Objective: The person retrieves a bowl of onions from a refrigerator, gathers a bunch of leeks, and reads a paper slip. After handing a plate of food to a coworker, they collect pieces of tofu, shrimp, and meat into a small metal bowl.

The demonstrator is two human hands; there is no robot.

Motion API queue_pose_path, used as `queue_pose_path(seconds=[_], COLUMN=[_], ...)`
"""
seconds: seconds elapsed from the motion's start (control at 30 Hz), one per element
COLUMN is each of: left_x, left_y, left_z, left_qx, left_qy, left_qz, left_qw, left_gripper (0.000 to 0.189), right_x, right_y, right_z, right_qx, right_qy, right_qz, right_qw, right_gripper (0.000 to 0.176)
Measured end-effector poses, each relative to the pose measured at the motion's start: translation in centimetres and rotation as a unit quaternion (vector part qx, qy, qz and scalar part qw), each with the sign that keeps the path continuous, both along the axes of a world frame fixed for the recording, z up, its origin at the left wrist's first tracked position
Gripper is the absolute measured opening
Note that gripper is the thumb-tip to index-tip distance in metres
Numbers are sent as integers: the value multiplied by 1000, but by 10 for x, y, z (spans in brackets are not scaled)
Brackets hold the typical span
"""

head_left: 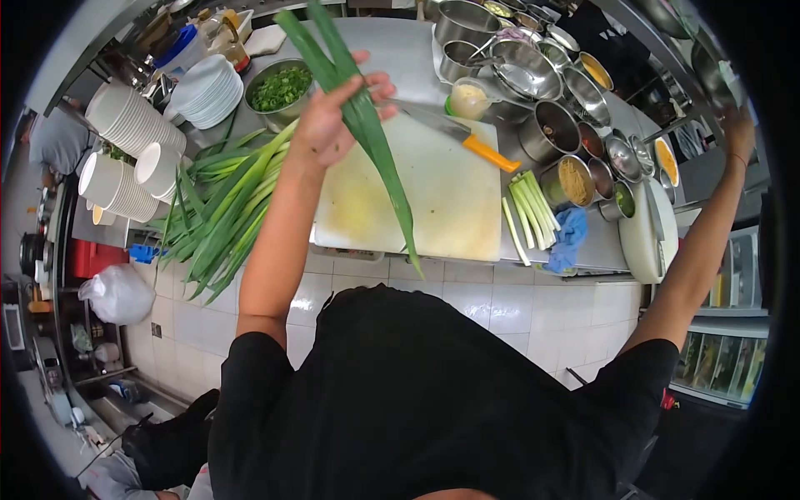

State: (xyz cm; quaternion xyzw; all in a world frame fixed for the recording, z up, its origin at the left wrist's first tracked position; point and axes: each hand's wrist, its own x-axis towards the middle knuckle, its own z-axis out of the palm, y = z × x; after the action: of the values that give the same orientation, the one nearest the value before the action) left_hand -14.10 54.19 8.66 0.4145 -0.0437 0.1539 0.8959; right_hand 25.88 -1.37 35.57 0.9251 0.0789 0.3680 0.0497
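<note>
My left hand (333,125) is raised over the left part of the white cutting board (417,192), holding a long green leek leaf (379,154) that hangs down past the board's front edge. At the far right my right hand (737,129) reaches up beside metal ware; its fingers are too unclear to read. An orange-handled knife (492,152) lies across the board's back right. Cut pale stalks (532,208) rest at the board's right, and a pile of green leeks (242,196) lies at its left.
Behind the leeks stand a pot of chopped greens (282,89), stacked plates (207,92) and stacked bowls (129,121). Metal pots (550,125) and a blue cloth (567,237) are at the right. Another person (58,146) is at the far left.
</note>
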Motion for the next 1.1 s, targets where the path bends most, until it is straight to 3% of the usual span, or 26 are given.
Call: queue_pose_path(seconds=[0.03,0.07,0.1,0.13,0.17,0.2,0.23,0.27,0.33,0.47,0.5,0.57,0.6,0.63,0.67,0.7,0.8,0.83,1.0,1.07,1.1], left_x=[5,9,12,15,17,19,21,21,22,25,26,28,27,25,22,18,-1,-5,-30,-37,-39], left_y=[8,15,20,24,28,31,34,37,39,37,38,45,51,57,63,69,85,79,69,54,53], left_z=[-1,-1,-1,-1,-2,-1,-1,0,2,4,5,3,2,1,0,-2,-10,-7,-17,-18,-23], left_qx=[-20,-41,-60,-60,-97,-134,-147,-144,-217,-262,-272,-277,-283,-282,-245,-207,-168,-156,-161,-129,-130], left_qy=[-8,-18,-28,-26,-48,-70,-79,-75,-102,-76,-64,-48,-36,-38,-32,-26,-69,-19,-37,-3,-20], left_qz=[9,16,14,8,-16,-40,-58,-65,-172,-214,-208,-176,-144,-138,-68,3,21,129,199,307,311], left_qw=[1000,999,998,998,994,988,984,985,955,938,937,943,948,949,967,978,983,979,966,943,941], left_gripper=[39,37,36,36,35,34,33,33,33,32,31,29,27,27,25,24,19,18,16,15,14], right_x=[2,-36,-106,-141,-218,-243,-260,-288,-297,-312,-320,-336,-336,-335,-334,-334,-340,-342,-359,-366,-365], right_y=[-15,-4,39,74,133,149,161,185,222,295,307,321,323,322,319,314,304,303,316,321,318], right_z=[-9,-8,-26,-55,-82,-107,-135,-163,-227,-347,-356,-367,-375,-382,-388,-390,-397,-400,-415,-420,-426], right_qx=[-56,80,270,454,455,458,386,487,437,379,382,441,438,424,406,399,411,461,625,748,747], right_qy=[-250,-187,-156,-156,-138,-67,4,164,372,512,511,601,603,663,719,722,726,716,621,536,538], right_qz=[-22,-13,94,282,378,394,433,395,476,569,569,547,550,521,487,489,464,445,404,347,348], right_qw=[966,979,945,831,795,794,815,762,667,520,519,381,378,332,285,283,297,277,247,180,179], right_gripper=[42,42,43,33,23,22,21,23,25,41,41,36,36,31,29,29,24,22,17,15,15])
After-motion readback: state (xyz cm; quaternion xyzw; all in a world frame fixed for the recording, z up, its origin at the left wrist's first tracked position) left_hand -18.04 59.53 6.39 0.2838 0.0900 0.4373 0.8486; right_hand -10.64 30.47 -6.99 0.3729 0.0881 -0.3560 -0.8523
